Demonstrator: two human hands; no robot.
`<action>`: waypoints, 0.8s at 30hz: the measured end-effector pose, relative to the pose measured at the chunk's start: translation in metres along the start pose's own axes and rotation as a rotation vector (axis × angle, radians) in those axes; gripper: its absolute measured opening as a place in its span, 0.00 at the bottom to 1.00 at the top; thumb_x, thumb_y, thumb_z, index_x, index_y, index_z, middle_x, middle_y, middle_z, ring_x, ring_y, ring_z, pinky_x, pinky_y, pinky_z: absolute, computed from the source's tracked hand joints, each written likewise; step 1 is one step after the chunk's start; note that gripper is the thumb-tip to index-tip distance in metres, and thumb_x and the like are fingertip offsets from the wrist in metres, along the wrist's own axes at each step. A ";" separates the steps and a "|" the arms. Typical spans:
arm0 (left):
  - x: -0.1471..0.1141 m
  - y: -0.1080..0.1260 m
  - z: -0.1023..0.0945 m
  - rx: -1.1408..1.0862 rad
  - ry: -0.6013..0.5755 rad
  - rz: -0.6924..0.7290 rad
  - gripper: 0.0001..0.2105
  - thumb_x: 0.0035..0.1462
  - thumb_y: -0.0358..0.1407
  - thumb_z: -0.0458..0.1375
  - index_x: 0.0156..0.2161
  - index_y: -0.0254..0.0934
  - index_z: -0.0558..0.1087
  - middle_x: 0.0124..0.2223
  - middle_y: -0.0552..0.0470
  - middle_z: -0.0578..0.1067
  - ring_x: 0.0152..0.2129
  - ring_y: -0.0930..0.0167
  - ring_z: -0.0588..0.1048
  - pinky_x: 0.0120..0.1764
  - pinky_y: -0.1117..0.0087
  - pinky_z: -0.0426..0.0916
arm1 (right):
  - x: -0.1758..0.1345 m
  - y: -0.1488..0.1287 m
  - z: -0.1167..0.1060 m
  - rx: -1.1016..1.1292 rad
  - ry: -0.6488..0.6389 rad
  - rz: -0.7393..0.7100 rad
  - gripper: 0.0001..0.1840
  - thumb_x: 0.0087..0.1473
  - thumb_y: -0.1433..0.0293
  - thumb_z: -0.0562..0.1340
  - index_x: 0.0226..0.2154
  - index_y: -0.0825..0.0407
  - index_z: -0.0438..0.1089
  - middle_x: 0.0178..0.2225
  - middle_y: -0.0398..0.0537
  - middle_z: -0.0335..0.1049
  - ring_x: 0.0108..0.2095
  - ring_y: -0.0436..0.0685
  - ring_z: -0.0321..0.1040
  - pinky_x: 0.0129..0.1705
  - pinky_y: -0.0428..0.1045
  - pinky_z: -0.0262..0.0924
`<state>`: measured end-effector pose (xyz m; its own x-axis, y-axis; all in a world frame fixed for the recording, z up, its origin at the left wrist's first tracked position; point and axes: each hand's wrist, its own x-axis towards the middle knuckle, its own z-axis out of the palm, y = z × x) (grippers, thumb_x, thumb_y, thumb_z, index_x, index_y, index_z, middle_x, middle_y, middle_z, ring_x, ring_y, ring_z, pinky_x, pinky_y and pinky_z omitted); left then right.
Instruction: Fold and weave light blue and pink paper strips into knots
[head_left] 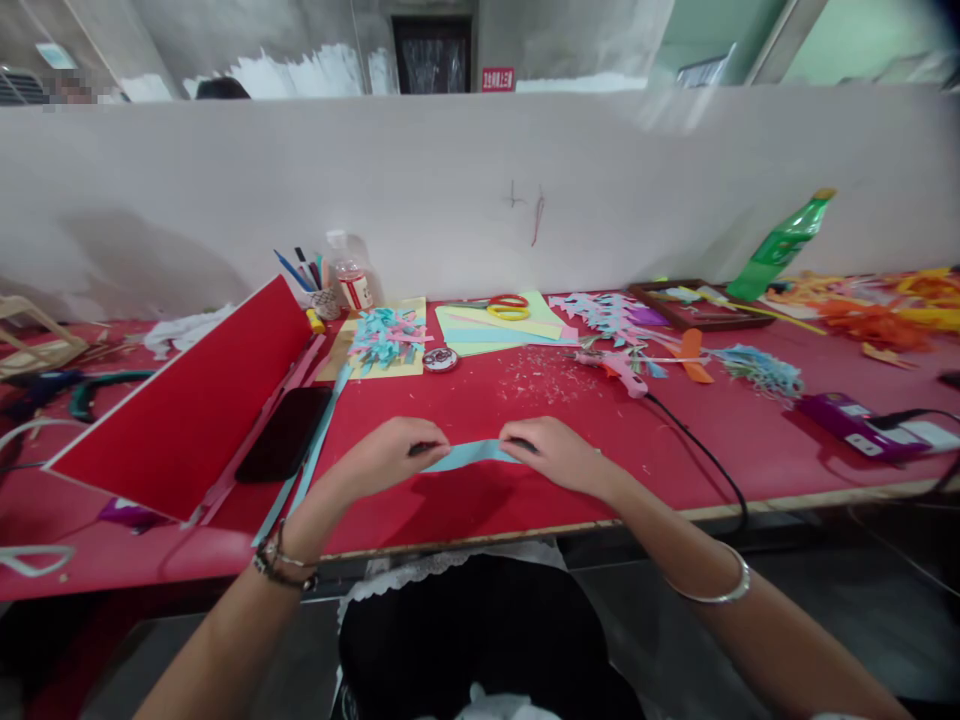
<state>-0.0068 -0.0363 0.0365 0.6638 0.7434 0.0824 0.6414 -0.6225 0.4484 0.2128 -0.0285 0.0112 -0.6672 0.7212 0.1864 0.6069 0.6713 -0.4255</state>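
Observation:
A light blue paper strip (pixel 472 454) is stretched between my two hands, just above the red tabletop near its front edge. My left hand (pixel 394 455) pinches the strip's left end, fingers closed. At the other end, my right hand (pixel 555 455) grips it between thumb and fingers. Dark patches show at both sets of fingertips; I cannot tell what they are. Left of my left hand lie a black phone (pixel 285 434) and long blue paper strips (pixel 319 440). Beyond the hands sit a small round tin (pixel 440 360) and scattered paper scraps (pixel 540 370).
A red board (pixel 195 400) leans at the left. Sheets of coloured paper (pixel 480 330) carry yellow-handled scissors (pixel 508 307). A pink glue gun (pixel 619 370) trails a black cord at the right. Fringed paper (pixel 386 335), a green bottle (pixel 780 250) and a purple box (pixel 862 425) stand around.

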 end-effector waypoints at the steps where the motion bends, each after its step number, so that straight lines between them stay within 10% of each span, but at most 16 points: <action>1: 0.002 0.003 0.002 0.049 0.012 0.010 0.12 0.54 0.36 0.44 0.29 0.34 0.68 0.27 0.54 0.69 0.24 0.77 0.65 0.26 0.78 0.56 | 0.004 -0.002 0.002 0.029 -0.029 0.007 0.13 0.53 0.66 0.48 0.29 0.54 0.64 0.27 0.46 0.67 0.28 0.50 0.61 0.30 0.44 0.49; 11: 0.017 0.013 0.032 0.563 0.088 0.168 0.11 0.53 0.31 0.42 0.26 0.33 0.64 0.21 0.52 0.66 0.17 0.75 0.64 0.23 0.74 0.56 | 0.007 -0.011 0.000 0.166 -0.072 -0.052 0.14 0.52 0.66 0.49 0.21 0.56 0.62 0.19 0.41 0.60 0.21 0.46 0.55 0.24 0.41 0.44; 24: -0.059 -0.047 -0.001 0.600 0.109 -0.074 0.11 0.52 0.32 0.43 0.22 0.36 0.64 0.19 0.55 0.66 0.17 0.76 0.63 0.24 0.75 0.55 | -0.038 0.032 -0.029 0.230 -0.046 0.124 0.15 0.51 0.63 0.49 0.22 0.56 0.62 0.21 0.42 0.61 0.23 0.47 0.56 0.26 0.41 0.48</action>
<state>-0.0767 -0.0505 0.0119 0.5868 0.7906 0.1749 0.8097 -0.5743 -0.1207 0.2701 -0.0295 0.0162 -0.6158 0.7836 0.0822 0.5746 0.5180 -0.6336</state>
